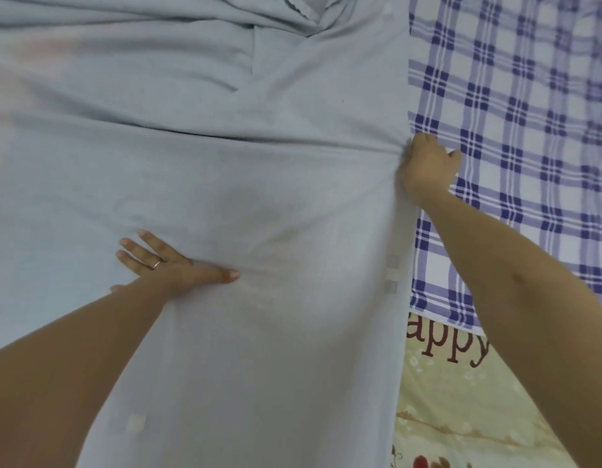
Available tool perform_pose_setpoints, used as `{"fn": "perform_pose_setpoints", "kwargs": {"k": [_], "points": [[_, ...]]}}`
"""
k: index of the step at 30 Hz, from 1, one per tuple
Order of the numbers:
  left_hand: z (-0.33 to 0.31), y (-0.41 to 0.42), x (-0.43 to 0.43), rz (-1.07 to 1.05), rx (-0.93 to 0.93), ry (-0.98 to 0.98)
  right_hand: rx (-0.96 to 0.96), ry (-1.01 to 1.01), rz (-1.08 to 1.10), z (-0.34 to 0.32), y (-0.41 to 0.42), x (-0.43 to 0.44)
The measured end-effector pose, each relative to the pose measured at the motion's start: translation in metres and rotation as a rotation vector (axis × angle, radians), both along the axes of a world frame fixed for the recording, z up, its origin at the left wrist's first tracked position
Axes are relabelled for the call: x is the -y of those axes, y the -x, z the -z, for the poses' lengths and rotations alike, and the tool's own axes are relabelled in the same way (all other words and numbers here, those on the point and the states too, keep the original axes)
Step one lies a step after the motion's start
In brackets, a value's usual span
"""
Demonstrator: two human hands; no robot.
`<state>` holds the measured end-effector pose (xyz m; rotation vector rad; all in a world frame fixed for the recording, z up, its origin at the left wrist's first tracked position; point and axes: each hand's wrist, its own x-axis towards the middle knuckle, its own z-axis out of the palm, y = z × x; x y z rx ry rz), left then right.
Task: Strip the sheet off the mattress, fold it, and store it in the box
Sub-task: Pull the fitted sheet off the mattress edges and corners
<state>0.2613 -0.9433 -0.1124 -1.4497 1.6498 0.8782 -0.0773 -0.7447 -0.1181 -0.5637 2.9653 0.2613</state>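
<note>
The person shows as two bare hands and two forearms, uncovered from each wrist back to the picture's edge. The left hand [171, 263] wears one thin, plain metal ring [156, 264], silvery with a warm glint, at the base of its ring finger. Its fingernails [233, 274] are short, rounded and pale, with a slight sheen. The right hand [428, 167] is bare, its nails out of sight. Well behind that hand's wrist, the right forearm [488, 251] carries a small darker mark [517, 278].
</note>
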Motion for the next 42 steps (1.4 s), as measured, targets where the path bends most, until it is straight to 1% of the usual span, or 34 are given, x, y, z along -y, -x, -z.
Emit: {"fn": "perform_pose_setpoints", "kwargs": {"k": [2,3,4,5,6,7,8,9,10,11,12,13,14,15,17,19,21,22,23,24,26,27,28,29,30,31,32,35,36,37,38,39,41,42], "points": [[0.001,0.001,0.0,-0.003,-0.009,-0.004,0.039,0.037,0.096,0.005,-0.004,0.003],[0.001,0.001,-0.001,-0.001,-0.012,-0.002,0.027,0.069,0.164,0.008,-0.007,0.006],[0.002,0.002,-0.002,0.004,-0.011,0.001,-0.027,0.123,0.216,0.011,-0.011,0.009],[0.002,0.001,-0.001,0.009,-0.003,0.005,-0.119,0.192,0.213,0.015,-0.02,0.015],[0.002,0.001,-0.001,0.013,0.001,0.007,-0.206,0.275,0.142,0.019,-0.033,0.021],[0.003,0.001,-0.001,0.015,0.0,0.006,-0.233,0.375,-0.003,0.023,-0.052,0.027],[0.003,0.001,-0.001,0.015,-0.004,0.003,-0.199,0.475,-0.218,0.027,-0.077,0.034],[0.004,0.001,-0.001,0.012,-0.007,0.004,-0.118,0.511,-0.498,0.032,-0.105,0.041],[0.004,0.001,-0.001,0.009,-0.008,0.008,-0.04,0.466,-0.798,0.038,-0.134,0.045],[0.004,0.002,-0.001,0.006,-0.005,0.016,0.033,0.358,-1.057,0.044,-0.156,0.05],[0.005,0.002,-0.001,0.005,-0.002,0.024,0.11,0.238,-1.209,0.05,-0.166,0.052],[0.005,0.002,-0.001,0.007,-0.004,0.029,0.152,0.137,-1.243,0.053,-0.16,0.055],[0.006,0.002,0.0,0.009,-0.007,0.029,0.156,0.076,-1.175,0.058,-0.147,0.058],[0.009,0.001,0.0,0.014,-0.01,0.026,0.152,0.044,-1.028,0.061,-0.128,0.062],[0.012,-0.001,0.0,0.019,-0.015,0.025,0.146,0.009,-0.666,0.061,-0.084,0.068],[0.012,-0.002,-0.002,0.023,-0.024,0.035,0.204,0.007,-0.337,0.051,-0.058,0.075],[0.009,-0.004,-0.004,0.04,-0.04,0.043,0.205,0.029,-0.146,0.041,-0.065,0.086],[0.007,-0.005,-0.005,0.049,-0.046,0.046,0.197,0.052,-0.116,0.038,-0.078,0.093],[0.005,-0.007,-0.005,0.049,-0.057,0.055,0.162,0.086,-0.161,0.037,-0.096,0.098],[0.005,-0.006,-0.007,0.051,-0.067,0.067,0.126,0.147,-0.283,0.038,-0.116,0.099],[0.007,-0.009,-0.008,0.062,-0.081,0.098,0.125,0.219,-0.73,0.034,-0.172,0.095],[0.009,-0.009,-0.009,0.064,-0.09,0.117,0.125,0.21,-0.966,0.038,-0.195,0.087],[0.011,-0.01,-0.009,0.057,-0.097,0.135,0.15,0.163,-1.134,0.044,-0.203,0.077],[0.014,-0.011,-0.009,0.053,-0.108,0.147,0.173,0.1,-1.212,0.049,-0.202,0.068],[0.016,-0.013,-0.009,0.053,-0.116,0.151,0.173,0.057,-1.193,0.054,-0.194,0.06],[0.02,-0.015,-0.01,0.057,-0.127,0.155,0.154,0.051,-1.091,0.058,-0.184,0.052],[0.024,-0.017,-0.01,0.053,-0.143,0.163,0.138,0.07,-0.914,0.061,-0.172,0.045],[0.034,-0.019,-0.01,0.029,-0.176,0.195,0.178,0.096,-0.15,0.055,-0.159,0.045],[0.035,-0.022,-0.01,0.014,-0.202,0.205,0.167,0.084,0.01,0.05,-0.168,0.053],[0.038,-0.022,-0.013,0.012,-0.249,0.224,0.158,0.07,0.076,0.045,-0.178,0.062],[0.04,-0.035,-0.012,0.036,-0.327,0.258,0.137,0.075,0.05,0.042,-0.197,0.077],[0.043,-0.046,-0.015,0.111,-0.439,0.326,0.119,0.114,-0.036,0.041,-0.214,0.086],[0.052,-0.094,-0.007,0.305,-0.628,0.515,0.125,0.229,-0.334,0.044,-0.262,0.115],[0.057,-0.115,0.0,0.391,-0.67,0.583,0.13,0.253,-0.493,0.045,-0.283,0.122]]}}
